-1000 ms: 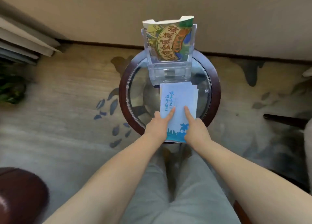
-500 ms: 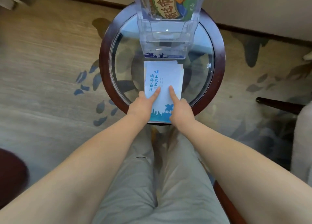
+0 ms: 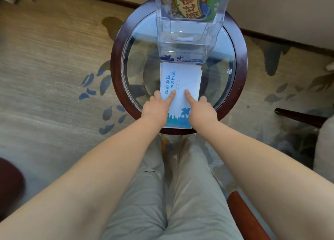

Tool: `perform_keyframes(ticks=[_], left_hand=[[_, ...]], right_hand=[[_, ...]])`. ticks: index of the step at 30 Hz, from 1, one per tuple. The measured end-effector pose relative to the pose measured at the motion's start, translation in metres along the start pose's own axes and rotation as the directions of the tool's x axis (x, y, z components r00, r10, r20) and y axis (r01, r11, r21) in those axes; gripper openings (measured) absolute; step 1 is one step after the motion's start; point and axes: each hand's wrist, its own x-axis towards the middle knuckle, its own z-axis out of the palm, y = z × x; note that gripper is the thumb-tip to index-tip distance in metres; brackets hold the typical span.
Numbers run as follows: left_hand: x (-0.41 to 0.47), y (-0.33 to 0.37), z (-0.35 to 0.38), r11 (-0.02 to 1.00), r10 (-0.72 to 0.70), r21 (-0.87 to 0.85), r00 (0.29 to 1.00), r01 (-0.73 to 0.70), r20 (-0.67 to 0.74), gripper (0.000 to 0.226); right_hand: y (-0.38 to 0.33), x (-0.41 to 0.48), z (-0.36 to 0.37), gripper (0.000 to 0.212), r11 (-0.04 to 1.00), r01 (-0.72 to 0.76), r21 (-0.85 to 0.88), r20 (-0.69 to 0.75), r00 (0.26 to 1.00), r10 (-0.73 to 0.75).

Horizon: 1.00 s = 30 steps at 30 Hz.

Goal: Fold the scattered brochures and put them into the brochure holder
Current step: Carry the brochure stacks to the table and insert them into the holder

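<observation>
White-and-blue brochure (image 3: pixel 180 84) sits flat on the glass counter (image 3: pixel 139 66), just in front of the holder (image 3: pixel 182 44). Left hand (image 3: pixel 156 110) and right hand (image 3: pixel 202 112) each pin it with a straight index finger, not gripping.

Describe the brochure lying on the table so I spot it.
On the round glass table, before the clear holder, lies a white brochure under the left hand and right hand. Unlike the colourful brochure in the holder, it carries blue writing and a skyline.
</observation>
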Motion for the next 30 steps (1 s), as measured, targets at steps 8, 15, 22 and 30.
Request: perform_keyframes(ticks=[8,15,22,30], left_hand=[[0.017,0.005,-0.027,0.918,-0.129,-0.383,0.991,0.106,-0.034,0.088],[0.016,0.013,-0.033,0.870,-0.191,-0.471,0.981,0.148,-0.043,0.088],[0.003,0.010,-0.050,0.837,-0.198,-0.528,0.979,0.144,-0.046,0.093],[-0.016,-0.005,-0.081,0.819,-0.233,-0.573,0.937,0.044,-0.260,0.117]], right_hand=[[-0.005,0.020,-0.025,0.052,0.951,-0.023,0.308,-0.090,0.995,0.053],[-0.014,0.021,-0.032,0.051,0.883,-0.091,0.460,-0.094,0.984,0.151],[-0.016,0.006,-0.044,0.071,0.786,-0.074,0.614,-0.152,0.966,0.210],[-0.013,-0.010,-0.084,0.036,0.790,-0.022,0.613,-0.263,0.937,0.230]])
